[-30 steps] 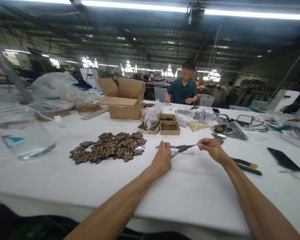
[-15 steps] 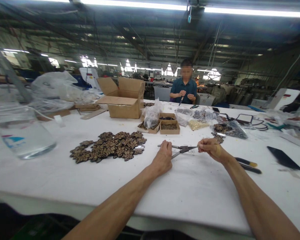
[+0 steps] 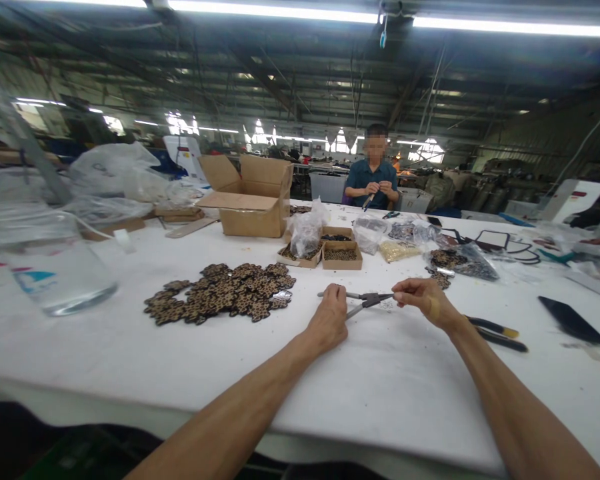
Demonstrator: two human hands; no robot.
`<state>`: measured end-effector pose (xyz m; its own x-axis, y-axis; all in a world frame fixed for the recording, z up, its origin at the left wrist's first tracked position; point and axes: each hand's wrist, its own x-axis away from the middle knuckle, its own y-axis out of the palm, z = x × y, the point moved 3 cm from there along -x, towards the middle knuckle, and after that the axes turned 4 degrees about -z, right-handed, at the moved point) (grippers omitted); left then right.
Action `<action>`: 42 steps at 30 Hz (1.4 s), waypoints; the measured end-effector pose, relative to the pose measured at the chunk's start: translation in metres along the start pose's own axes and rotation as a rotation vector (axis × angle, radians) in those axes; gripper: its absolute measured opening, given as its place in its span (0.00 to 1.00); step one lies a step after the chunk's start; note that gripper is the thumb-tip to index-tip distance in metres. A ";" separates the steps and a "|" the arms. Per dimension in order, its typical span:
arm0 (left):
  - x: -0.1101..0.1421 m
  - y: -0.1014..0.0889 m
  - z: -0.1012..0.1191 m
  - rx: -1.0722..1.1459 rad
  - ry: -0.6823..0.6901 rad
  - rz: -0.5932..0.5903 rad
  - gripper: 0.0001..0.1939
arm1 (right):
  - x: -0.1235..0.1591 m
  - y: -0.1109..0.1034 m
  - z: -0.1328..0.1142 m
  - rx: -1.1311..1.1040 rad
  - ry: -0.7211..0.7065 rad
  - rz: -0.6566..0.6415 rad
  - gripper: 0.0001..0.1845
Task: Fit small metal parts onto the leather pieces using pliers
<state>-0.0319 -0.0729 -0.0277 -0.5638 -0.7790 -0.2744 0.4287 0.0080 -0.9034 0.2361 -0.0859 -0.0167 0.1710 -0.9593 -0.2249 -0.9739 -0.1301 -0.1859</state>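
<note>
My left hand (image 3: 331,313) is wrapped round the handles of grey long-nosed pliers (image 3: 371,298), whose jaws point right. At the jaw tips, my right hand (image 3: 423,300) is closed in a pinch; whatever its fingers hold is too small to make out. Tiny bits lie on the white table (image 3: 380,380) below the tips. To the left of my left hand spreads a pile of leopard-patterned, scallop-edged pieces (image 3: 225,293). Black and yellow handles of a second tool (image 3: 497,333) show beside my right wrist, partly hidden by it.
Behind the pile stand an open cardboard box (image 3: 250,217) and small trays of parts (image 3: 342,256). Plastic bags of parts (image 3: 397,250) lie farther right. A black flat object (image 3: 573,320) is at the right, a clear jug (image 3: 55,267) at the left. A co-worker (image 3: 373,173) sits opposite.
My right fingers have shifted slightly left at the pliers' tips. The left hand keeps its grip on the pliers. The co-worker's hands have come closer together.
</note>
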 end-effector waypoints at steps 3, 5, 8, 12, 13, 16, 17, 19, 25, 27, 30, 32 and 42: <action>0.000 0.000 -0.002 0.013 -0.016 0.003 0.41 | 0.001 0.002 -0.004 0.073 -0.011 0.030 0.19; 0.000 0.000 -0.002 0.020 -0.027 0.007 0.40 | 0.001 0.001 -0.006 0.077 -0.016 0.057 0.18; 0.000 0.000 -0.002 0.017 -0.031 0.022 0.39 | 0.001 -0.001 -0.005 0.059 -0.028 0.077 0.18; 0.000 -0.002 -0.001 -0.018 -0.048 0.031 0.37 | 0.001 -0.002 -0.004 0.061 -0.027 0.092 0.19; 0.000 -0.002 -0.001 -0.030 -0.058 0.026 0.37 | 0.001 -0.002 -0.004 0.069 -0.022 0.098 0.19; -0.001 -0.005 -0.001 -0.060 -0.088 0.017 0.35 | 0.002 -0.001 -0.007 0.101 -0.028 0.110 0.19; -0.001 -0.006 -0.001 -0.068 -0.091 0.022 0.34 | 0.003 0.000 -0.009 0.108 -0.039 0.112 0.18; -0.001 -0.008 0.000 -0.083 -0.085 0.042 0.32 | 0.004 0.001 -0.011 0.114 -0.058 0.109 0.17; 0.000 -0.010 0.001 -0.090 -0.095 0.082 0.30 | 0.005 0.002 -0.009 0.063 -0.074 0.118 0.16; 0.001 -0.009 0.001 -0.081 -0.090 0.086 0.30 | 0.005 0.002 -0.009 0.065 -0.085 0.112 0.15; 0.001 -0.009 0.001 -0.093 -0.075 0.091 0.30 | 0.006 0.002 -0.013 0.115 -0.109 0.096 0.14; 0.001 -0.010 0.002 -0.102 -0.060 0.096 0.30 | 0.007 0.002 -0.016 0.144 -0.122 0.094 0.14; 0.000 -0.009 0.000 -0.067 -0.032 0.114 0.33 | 0.004 -0.001 -0.008 0.113 -0.159 0.074 0.16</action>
<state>-0.0358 -0.0733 -0.0200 -0.4909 -0.7900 -0.3674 0.4399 0.1392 -0.8872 0.2362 -0.0918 -0.0103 0.1294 -0.9125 -0.3882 -0.9633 -0.0229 -0.2674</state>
